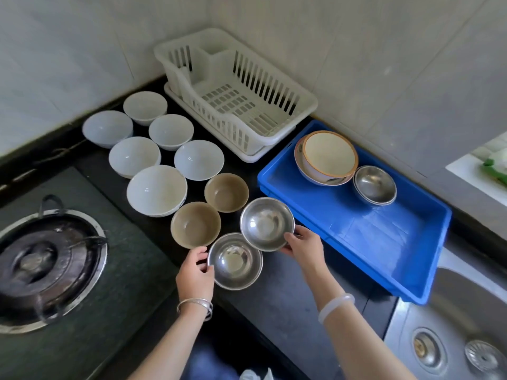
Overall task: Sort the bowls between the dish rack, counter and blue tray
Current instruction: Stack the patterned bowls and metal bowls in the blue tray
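Observation:
My left hand (pixel 195 272) grips the left rim of a steel bowl (pixel 235 261) near the counter's front edge. My right hand (pixel 303 248) holds another steel bowl (pixel 266 223) by its right rim, just left of the blue tray (pixel 356 231). Two brown bowls (pixel 196 224) (pixel 226 192) and several white bowls (pixel 157 190) stand on the dark counter (pixel 279 292). In the tray's far corner sit a large patterned bowl (pixel 326 157) and a small steel bowl (pixel 374 185). The white dish rack (pixel 236 91) in the corner holds nothing.
A gas burner (pixel 46 264) lies at the left. A steel sink (pixel 452 338) with its drain lies at the lower right. Tiled walls close off the back and the right side.

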Demonstrator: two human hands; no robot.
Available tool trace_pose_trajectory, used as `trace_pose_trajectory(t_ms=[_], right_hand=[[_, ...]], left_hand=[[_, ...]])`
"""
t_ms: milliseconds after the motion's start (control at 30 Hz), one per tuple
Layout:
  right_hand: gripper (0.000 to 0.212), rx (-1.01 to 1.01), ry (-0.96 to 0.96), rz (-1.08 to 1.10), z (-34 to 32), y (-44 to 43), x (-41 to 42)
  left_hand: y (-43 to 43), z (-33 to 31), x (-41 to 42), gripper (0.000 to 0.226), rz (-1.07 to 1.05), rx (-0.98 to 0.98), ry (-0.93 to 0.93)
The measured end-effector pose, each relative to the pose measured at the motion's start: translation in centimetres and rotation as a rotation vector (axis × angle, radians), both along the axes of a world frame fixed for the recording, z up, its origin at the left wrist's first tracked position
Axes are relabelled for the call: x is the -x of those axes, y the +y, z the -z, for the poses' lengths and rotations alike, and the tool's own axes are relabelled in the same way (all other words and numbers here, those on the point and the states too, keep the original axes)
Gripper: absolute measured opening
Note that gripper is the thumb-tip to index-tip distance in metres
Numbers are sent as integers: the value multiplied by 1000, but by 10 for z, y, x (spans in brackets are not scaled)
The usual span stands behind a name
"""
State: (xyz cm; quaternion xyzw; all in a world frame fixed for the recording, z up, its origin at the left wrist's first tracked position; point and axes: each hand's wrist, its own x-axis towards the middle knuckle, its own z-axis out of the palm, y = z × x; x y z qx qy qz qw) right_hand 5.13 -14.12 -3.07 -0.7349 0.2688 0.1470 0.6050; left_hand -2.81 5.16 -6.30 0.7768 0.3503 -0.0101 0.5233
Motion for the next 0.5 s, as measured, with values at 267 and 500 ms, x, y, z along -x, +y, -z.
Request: trace_pose_trajectory(t_ms=[267,500], right_hand=[[14,134,3,-90,-10,-8,12],[15,357,47,-221,-4,-19,22]], left_hand=[[-19,10,-16,21,64,254,40],[-28,17,-35,27,-50,531,71]])
